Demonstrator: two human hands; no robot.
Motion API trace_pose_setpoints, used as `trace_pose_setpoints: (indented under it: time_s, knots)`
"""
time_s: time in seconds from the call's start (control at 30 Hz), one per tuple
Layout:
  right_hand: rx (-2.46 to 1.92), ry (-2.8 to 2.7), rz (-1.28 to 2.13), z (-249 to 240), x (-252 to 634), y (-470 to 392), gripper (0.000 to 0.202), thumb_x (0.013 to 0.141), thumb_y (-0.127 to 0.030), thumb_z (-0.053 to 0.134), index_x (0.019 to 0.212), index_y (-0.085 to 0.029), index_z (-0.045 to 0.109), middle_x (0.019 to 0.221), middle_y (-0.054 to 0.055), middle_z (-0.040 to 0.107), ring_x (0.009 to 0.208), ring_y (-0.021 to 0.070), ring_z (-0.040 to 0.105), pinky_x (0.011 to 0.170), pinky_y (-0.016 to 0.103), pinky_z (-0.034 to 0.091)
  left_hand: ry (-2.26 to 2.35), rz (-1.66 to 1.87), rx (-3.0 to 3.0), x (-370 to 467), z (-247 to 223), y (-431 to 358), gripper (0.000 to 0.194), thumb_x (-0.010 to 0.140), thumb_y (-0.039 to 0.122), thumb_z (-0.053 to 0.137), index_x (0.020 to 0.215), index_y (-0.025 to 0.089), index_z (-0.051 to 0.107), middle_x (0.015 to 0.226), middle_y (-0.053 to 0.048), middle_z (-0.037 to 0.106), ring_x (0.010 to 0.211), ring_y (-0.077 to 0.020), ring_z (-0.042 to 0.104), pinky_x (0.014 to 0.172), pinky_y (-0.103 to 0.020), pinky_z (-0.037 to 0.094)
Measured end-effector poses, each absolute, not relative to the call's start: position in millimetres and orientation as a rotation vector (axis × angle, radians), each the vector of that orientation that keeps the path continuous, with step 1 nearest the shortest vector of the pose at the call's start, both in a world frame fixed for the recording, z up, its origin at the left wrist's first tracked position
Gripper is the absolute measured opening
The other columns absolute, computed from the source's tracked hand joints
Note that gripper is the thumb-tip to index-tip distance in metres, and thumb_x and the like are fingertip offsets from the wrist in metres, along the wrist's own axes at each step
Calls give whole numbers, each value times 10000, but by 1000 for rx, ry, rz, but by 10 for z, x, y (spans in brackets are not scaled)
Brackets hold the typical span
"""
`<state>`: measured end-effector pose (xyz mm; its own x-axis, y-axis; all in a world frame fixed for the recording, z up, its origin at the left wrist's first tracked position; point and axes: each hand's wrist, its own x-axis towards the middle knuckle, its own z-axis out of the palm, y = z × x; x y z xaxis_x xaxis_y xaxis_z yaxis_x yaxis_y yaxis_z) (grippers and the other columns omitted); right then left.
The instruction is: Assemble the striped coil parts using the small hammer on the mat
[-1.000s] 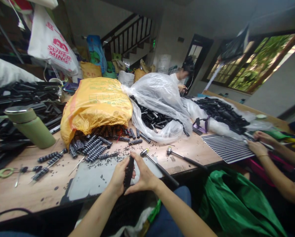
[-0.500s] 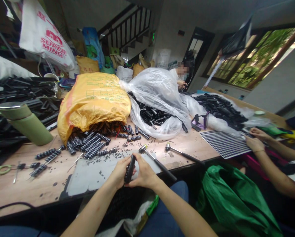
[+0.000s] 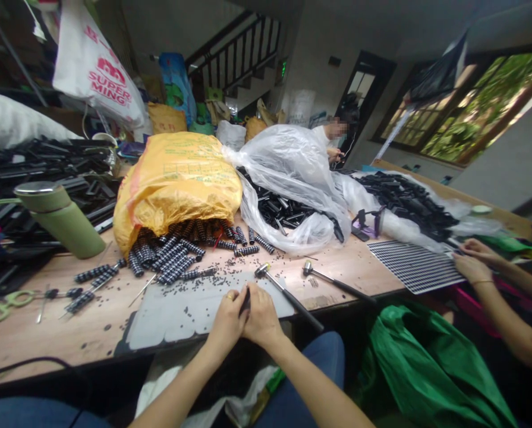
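Head view, at the table edge: both hands meet over the grey mat (image 3: 180, 309), pressed side to side.
Part: a slim black part (image 3: 246, 300), only its top edge showing between the hands, upright, just above the mat's near edge.
Left hand: left hand (image 3: 227, 318) with fingers curled shut round the part; a ring shows on one finger.
Right hand: right hand (image 3: 260, 316) with fingers closed on the part's other side.
Nearby: a hammer (image 3: 287, 296) lies just right of the hands; a second hammer (image 3: 337, 284) lies further right.
Change: a second ago the part stood taller and plainly visible between spread fingers; now the hands have closed in and lowered, hiding most of it.
Writing: white bag (image 3: 98, 74) reads "SUPER MING" in red; print on the yellow sack (image 3: 180, 178) is too small to read.
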<state>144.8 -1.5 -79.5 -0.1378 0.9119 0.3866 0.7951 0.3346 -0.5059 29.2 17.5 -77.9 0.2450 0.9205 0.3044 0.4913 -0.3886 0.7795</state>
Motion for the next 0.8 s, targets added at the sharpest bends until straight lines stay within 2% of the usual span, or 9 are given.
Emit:
trace_pose_setpoints:
  time_s: [0.13,0.2,0.27,0.33,0.43,0.53,0.67,0.73,0.8]
  knots:
    - [-1779,-1962,102,-775,1739,-29,644,684,-286,622,1236,-77,366,1211,217,455,1119,329,428,897,471,374,1228,852,2485,145,-899,224,354,824,124,380,1127,162,557,935,-113,604,849,-193,542,754,-349,439]
    - [-2058,-1860,-43,-705,1969,-20,378,768,-285,556,1092,-99,494,1099,215,521,1046,340,472,823,482,393,1209,761,2677,53,-855,258,329,834,132,394,1113,181,561,934,-104,622,840,-196,541,760,-367,401]
    - [-2252,-1834,-91,-616,2161,-26,177,832,-253,470,909,-119,554,944,188,578,923,310,537,747,432,415,1234,686,2799,-13,-793,277,320,834,131,407,1111,185,559,916,-97,635,837,-204,537,779,-391,359]
    - [-2275,-1879,20,-524,2255,-85,188,869,-262,406,830,-140,543,824,142,606,800,259,580,684,355,421,1267,646,2857,-40,-753,278,340,826,102,404,1122,185,550,929,-95,639,865,-212,531,807,-406,328]
    - [-2104,-1844,266,-429,2212,-289,303,920,-330,263,829,-171,504,697,74,613,663,204,599,591,271,397,1292,610,2889,-40,-755,266,387,805,54,399,1143,185,534,984,-93,635,922,-223,520,844,-427,301]
    - [-2012,-1842,381,-431,2081,-513,413,929,-366,132,811,-192,487,628,55,606,586,193,597,517,247,349,1312,594,2880,-29,-782,251,413,794,37,396,1154,192,525,1005,-90,634,958,-229,518,863,-441,301]
    - [-2075,-1934,458,-416,1970,-615,434,914,-385,126,726,-204,473,559,58,589,517,205,582,470,252,290,1398,555,2839,52,-803,175,421,805,53,371,1180,188,507,1043,-94,630,1007,-229,523,900,-447,311]
    - [-1988,-1889,477,-309,1920,-612,426,912,-411,125,702,-216,440,534,36,560,489,188,558,460,247,283,1427,539,2833,139,-818,104,412,825,114,368,1223,149,466,1167,-118,572,1112,-242,471,959,-459,273]
    - [-1858,-1828,507,-166,1840,-617,407,911,-438,138,696,-225,410,520,13,529,468,165,532,449,237,286,1426,535,2829,229,-845,31,466,843,280,389,1271,94,405,1291,-155,463,1225,-272,360,1014,-475,207]
